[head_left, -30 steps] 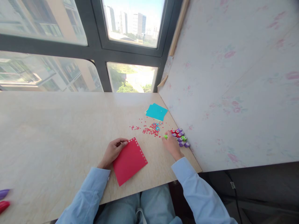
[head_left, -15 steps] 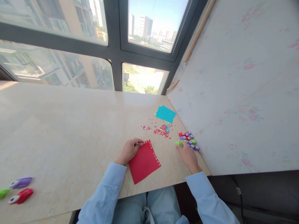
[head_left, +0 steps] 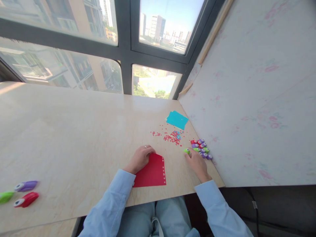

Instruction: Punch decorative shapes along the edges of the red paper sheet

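Note:
My left hand (head_left: 140, 158) rests with its fingers on the top left corner of a red paper sheet (head_left: 153, 172) that lies flat on the table, a row of punched holes along its right edge. My right hand (head_left: 197, 163) grips a small green paper punch (head_left: 187, 151) on the table, just left of a cluster of several red, purple and green punches (head_left: 201, 148) by the wall.
Red and blue paper confetti (head_left: 171, 136) is scattered beyond the hands, with turquoise sheets (head_left: 176, 119) behind it. Three larger punches, purple (head_left: 25, 186), red (head_left: 26, 199) and green (head_left: 6, 197), lie at the far left. A floral wall panel (head_left: 247, 98) bounds the wooden table (head_left: 74, 131) on the right.
The red sheet has turned under my left hand, from a diamond tilt to nearly square with the table edge. My right hand has stayed on the green punch. The camera has panned left.

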`<state>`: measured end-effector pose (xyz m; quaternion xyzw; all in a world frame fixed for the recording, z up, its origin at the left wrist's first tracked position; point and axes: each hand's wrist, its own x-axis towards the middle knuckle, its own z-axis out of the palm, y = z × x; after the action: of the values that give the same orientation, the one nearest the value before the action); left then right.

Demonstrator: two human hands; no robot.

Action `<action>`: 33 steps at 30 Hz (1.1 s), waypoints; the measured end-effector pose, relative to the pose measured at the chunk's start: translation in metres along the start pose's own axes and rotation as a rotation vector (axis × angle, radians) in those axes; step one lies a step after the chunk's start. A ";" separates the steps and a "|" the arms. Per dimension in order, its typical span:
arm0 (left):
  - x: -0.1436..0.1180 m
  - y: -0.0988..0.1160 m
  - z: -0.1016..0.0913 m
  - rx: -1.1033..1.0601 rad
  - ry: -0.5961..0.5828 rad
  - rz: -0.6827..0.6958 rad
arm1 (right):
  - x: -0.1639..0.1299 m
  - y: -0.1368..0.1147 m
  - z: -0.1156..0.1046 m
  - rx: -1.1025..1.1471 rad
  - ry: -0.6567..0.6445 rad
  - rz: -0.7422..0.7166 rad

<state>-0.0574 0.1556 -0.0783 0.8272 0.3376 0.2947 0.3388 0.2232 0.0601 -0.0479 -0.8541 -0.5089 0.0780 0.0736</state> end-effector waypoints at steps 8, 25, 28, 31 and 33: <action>0.002 0.001 0.010 -0.031 0.098 -0.105 | -0.017 -0.002 0.015 0.295 0.038 -0.286; 0.005 0.007 0.008 0.009 0.048 -0.104 | -0.029 -0.034 0.034 0.494 -0.107 -0.524; 0.005 0.007 0.008 0.032 0.038 -0.104 | -0.030 -0.033 0.038 0.497 -0.080 -0.536; 0.005 0.007 0.009 0.034 0.038 -0.105 | -0.031 -0.032 0.042 0.499 -0.050 -0.538; 0.005 0.007 0.009 0.028 0.041 -0.106 | -0.032 -0.031 0.044 0.507 -0.037 -0.535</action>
<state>-0.0452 0.1526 -0.0769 0.8067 0.3920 0.2882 0.3354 0.1725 0.0486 -0.0832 -0.6440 -0.6799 0.1949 0.2914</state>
